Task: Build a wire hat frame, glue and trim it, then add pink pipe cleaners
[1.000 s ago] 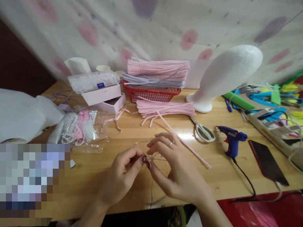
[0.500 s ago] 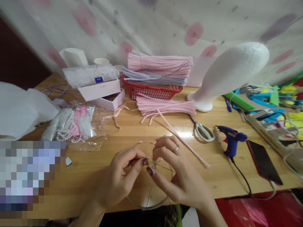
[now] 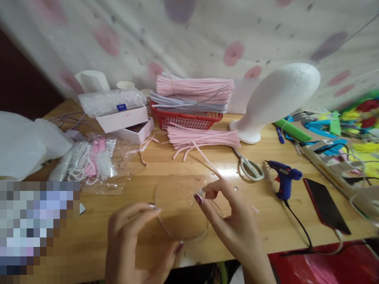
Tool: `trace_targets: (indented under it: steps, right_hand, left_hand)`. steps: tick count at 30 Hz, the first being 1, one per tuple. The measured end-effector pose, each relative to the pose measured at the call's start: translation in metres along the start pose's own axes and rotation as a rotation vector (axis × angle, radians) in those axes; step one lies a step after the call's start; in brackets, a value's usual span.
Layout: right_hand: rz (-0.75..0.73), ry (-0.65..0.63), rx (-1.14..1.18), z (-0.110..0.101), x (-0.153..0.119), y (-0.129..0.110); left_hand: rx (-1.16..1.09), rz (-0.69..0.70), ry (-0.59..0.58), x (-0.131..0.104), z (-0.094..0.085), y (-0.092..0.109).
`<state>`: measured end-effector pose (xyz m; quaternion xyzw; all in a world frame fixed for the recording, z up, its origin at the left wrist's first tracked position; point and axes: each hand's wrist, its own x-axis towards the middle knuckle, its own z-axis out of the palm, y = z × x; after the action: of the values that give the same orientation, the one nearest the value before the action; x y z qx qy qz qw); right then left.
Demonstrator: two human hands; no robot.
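Note:
A thin wire ring (image 3: 189, 239), blurred, is held just above the near part of the table. My right hand (image 3: 233, 217) has its thumb and forefinger pinched at a small pale, shiny spot of this wirework; its exact shape is too small to make out. My left hand (image 3: 133, 236) is open, thumb well apart from the fingers, its fingertips at or beside the ring's left side. Whether they touch it I cannot tell. A single pink pipe cleaner (image 3: 205, 157) lies just beyond my right hand, its near end hidden by it.
Beyond lie a bundle of pink pipe cleaners (image 3: 204, 138), a red basket (image 3: 186, 121) and a white foam head (image 3: 281, 94). Scissors (image 3: 250, 169), a blue glue gun (image 3: 284, 179) and a phone (image 3: 325, 205) are on the right. Bagged pearl strings (image 3: 93, 159) lie left.
My left hand has let go of the wirework's middle, moved left and spread its fingers. My right hand has closed into a pinch. The view has shifted slightly.

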<state>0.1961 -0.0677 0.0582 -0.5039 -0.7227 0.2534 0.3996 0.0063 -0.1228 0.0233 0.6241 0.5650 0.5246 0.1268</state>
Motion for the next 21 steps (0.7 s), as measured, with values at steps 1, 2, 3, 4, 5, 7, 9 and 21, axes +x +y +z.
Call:
trace_targets:
  steps: [1, 2, 3, 4, 5, 7, 9, 21]
  right_hand:
    - [0.028, 0.043, -0.002, 0.003, -0.003, -0.002]
    - [0.038, 0.051, 0.009, 0.005, -0.005, -0.003]
    - [0.032, 0.036, 0.032, 0.005, -0.007, -0.004]
    - [0.023, 0.011, 0.057, 0.005, -0.009, -0.003]
    - [0.017, 0.002, 0.077, 0.003, -0.011, 0.000]
    - [0.019, 0.064, 0.077, -0.002, -0.013, 0.007]
    - [0.010, 0.128, 0.035, -0.006, -0.013, 0.015]
    - [0.097, -0.039, 0.181, 0.029, -0.003, 0.022]
  left_hand:
    - [0.048, 0.063, -0.017, -0.003, 0.001, 0.000]
    - [0.087, 0.119, -0.050, -0.005, 0.002, -0.002]
    - [0.114, 0.153, -0.080, -0.005, 0.004, -0.006]
    - [0.126, 0.153, -0.100, -0.004, 0.006, -0.010]
    - [0.124, 0.124, -0.103, -0.002, 0.009, -0.014]
    - [0.087, 0.036, -0.081, 0.004, 0.013, -0.023]
    - [0.023, -0.021, -0.096, 0.010, 0.015, -0.030]
    - [-0.087, -0.145, -0.334, 0.059, 0.024, -0.023]
